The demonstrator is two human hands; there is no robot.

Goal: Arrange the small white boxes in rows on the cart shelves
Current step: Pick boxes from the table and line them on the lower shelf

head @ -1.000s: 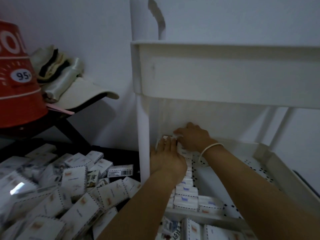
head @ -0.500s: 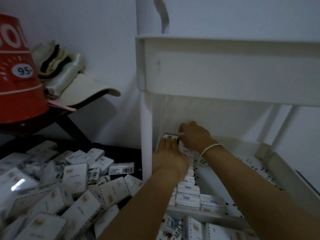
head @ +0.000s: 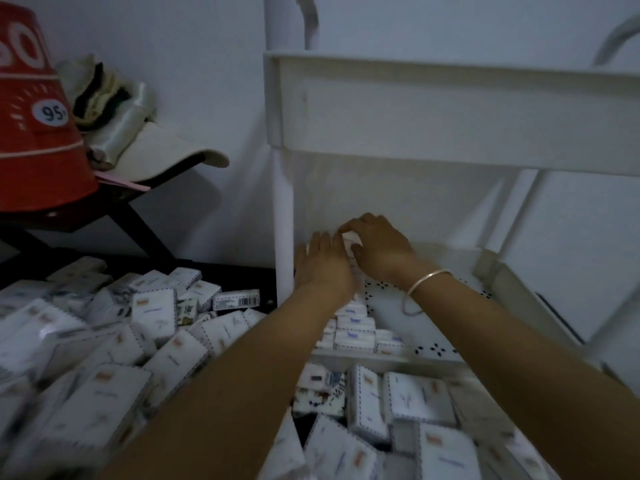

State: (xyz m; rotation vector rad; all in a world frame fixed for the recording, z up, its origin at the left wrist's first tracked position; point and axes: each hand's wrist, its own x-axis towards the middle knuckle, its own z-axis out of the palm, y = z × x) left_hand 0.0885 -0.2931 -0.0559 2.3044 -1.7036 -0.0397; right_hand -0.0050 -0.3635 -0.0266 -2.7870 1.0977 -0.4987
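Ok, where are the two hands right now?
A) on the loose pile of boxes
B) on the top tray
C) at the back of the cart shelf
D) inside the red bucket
C: the left hand and right hand both reach to the back of the cart shelf, at the far end of the row of small white boxes, the right hand pinching one small white box.

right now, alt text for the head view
Two hands reach into a white cart's shelf: the left hand lies flat beside a row of small white boxes, the right hand pinches one box at its far end. Loose boxes lie heaped at left.
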